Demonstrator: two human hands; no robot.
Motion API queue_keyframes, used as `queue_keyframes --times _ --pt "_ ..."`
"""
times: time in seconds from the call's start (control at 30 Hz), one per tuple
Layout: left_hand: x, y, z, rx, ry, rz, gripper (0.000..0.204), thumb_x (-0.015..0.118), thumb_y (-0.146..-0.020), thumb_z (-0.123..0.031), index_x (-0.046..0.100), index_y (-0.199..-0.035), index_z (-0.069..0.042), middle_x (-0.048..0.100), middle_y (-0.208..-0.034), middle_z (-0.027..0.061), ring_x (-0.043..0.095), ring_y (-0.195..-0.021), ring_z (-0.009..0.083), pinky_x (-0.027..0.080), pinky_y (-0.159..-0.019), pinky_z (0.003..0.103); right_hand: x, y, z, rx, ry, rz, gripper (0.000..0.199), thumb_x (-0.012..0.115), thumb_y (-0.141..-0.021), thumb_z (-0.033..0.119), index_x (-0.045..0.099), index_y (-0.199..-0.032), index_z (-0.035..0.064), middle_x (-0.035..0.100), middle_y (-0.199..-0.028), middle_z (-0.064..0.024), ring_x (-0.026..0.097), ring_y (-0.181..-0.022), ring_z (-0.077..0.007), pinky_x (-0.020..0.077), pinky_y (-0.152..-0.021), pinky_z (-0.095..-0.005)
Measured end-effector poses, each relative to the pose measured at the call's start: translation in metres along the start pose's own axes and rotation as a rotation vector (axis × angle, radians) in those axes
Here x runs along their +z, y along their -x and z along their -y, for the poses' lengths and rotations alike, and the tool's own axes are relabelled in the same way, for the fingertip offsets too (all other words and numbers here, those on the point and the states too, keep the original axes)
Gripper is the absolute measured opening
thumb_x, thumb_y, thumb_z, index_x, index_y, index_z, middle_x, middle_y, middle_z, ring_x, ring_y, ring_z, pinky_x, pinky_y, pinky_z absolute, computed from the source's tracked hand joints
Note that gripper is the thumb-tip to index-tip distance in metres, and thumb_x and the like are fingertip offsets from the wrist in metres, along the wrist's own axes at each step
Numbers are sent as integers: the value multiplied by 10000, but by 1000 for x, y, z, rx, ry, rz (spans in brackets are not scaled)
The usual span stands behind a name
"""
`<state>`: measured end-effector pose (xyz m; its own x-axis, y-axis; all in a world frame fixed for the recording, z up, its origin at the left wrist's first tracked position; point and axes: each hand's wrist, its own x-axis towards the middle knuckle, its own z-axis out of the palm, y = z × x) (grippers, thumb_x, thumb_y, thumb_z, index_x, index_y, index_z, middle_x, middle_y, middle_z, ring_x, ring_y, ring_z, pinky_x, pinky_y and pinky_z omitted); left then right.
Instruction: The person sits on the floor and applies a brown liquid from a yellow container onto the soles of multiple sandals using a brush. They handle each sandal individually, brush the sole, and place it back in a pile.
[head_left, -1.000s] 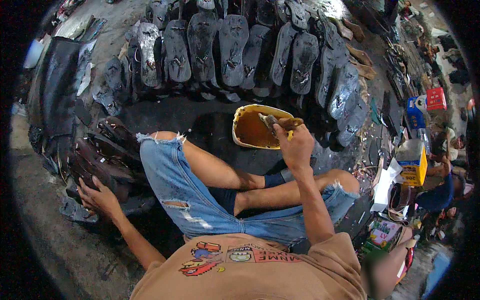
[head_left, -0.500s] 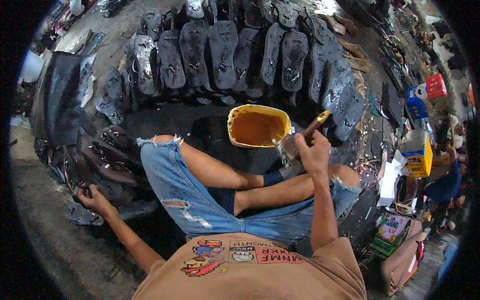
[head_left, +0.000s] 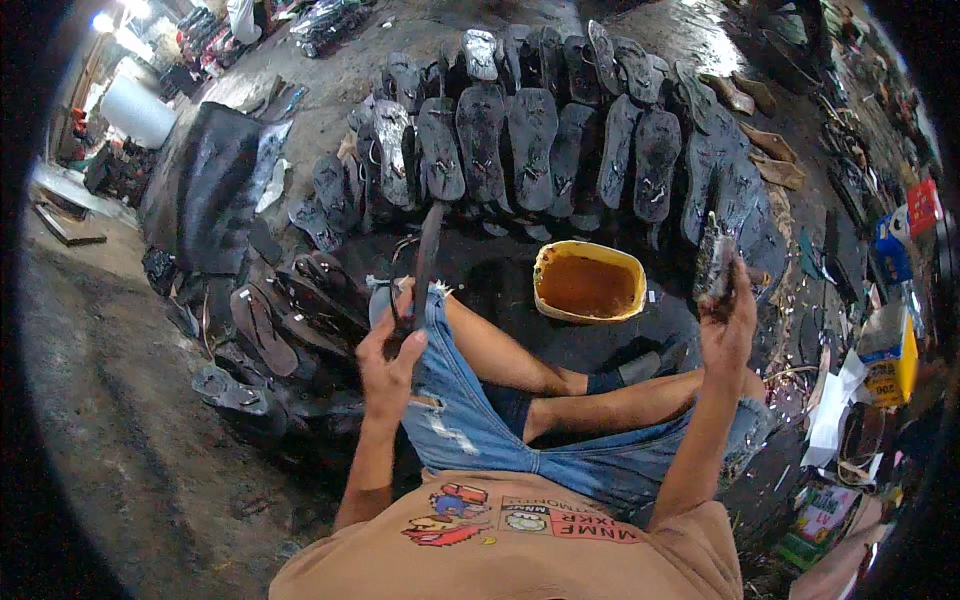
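Observation:
My left hand point(head_left: 392, 350) is closed on a dark flip-flop point(head_left: 429, 262), held up edge-on above my left knee. My right hand point(head_left: 728, 325) grips a paintbrush point(head_left: 713, 265), its grey, coated bristle end pointing up; the handle is mostly hidden by my fingers. Between the two hands, a yellow tub point(head_left: 640, 295) of brown liquid stands on the dark ground, apart from the brush. Beside my left knee lies a pile of brown and black flip-flops point(head_left: 263, 330).
Rows of dark soles with straps point(head_left: 532, 150) stand in an arc beyond the tub. A black sheet point(head_left: 215, 185) lies at the far left. Tan sole pieces point(head_left: 770, 142), a yellow box point(head_left: 890, 355) and scraps are on the right. My crossed legs lie close to the tub.
My left hand has come up from the pile with a flip-flop, moving right. My right hand has lifted the brush away from the tub and turned its bristles upward. The view has shifted left.

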<state>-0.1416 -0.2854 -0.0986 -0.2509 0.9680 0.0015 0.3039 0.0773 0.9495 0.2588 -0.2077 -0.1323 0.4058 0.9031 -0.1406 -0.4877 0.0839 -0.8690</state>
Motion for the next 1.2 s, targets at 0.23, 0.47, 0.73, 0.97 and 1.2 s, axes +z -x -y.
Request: queue_keyframes --times 0.23,0.47,0.73,0.97,1.2 --pt "74 4 22 -469 1315 285 371 533 -968 -351 618 -1210 -84 665 -1208 165 672 -1015 276 564 -870 405 109 44 -14 -257 411 460 246 812 -822 154 694 -1001 33 708 -1005 -59 659 -942 -130 533 -845 -284" --pt "78 15 9 -553 1374 419 393 625 -907 -405 636 -1164 -108 689 -1095 112 677 -936 243 563 -843 438 146 33 -20 -914 720 364 278 835 -674 57 762 -935 118 692 -859 -69 669 -826 -253 516 -753 -358" --pt "73 16 12 -576 1415 533 476 549 -926 -348 599 -1259 -12 676 -1195 166 665 -1082 298 539 -954 463 102 22 -9 -619 671 67 205 814 -797 114 705 -938 14 736 -825 -94 705 -758 -184 551 -715 -312" --pt "87 8 19 -411 1442 865 528 507 -951 -321 522 -1344 31 620 -1295 194 631 -1176 294 561 -958 459 96 4 9 -654 734 124 258 829 -792 153 716 -984 23 731 -853 -89 700 -773 -168 544 -709 -303" --pt "98 -35 18 -526 1225 549 462 419 -1059 -323 409 -1506 -207 591 -1330 121 651 -1098 257 591 -881 448 107 121 -26 -447 1127 833 242 751 -784 148 721 -1019 102 728 -942 -102 697 -794 -252 566 -733 -369"
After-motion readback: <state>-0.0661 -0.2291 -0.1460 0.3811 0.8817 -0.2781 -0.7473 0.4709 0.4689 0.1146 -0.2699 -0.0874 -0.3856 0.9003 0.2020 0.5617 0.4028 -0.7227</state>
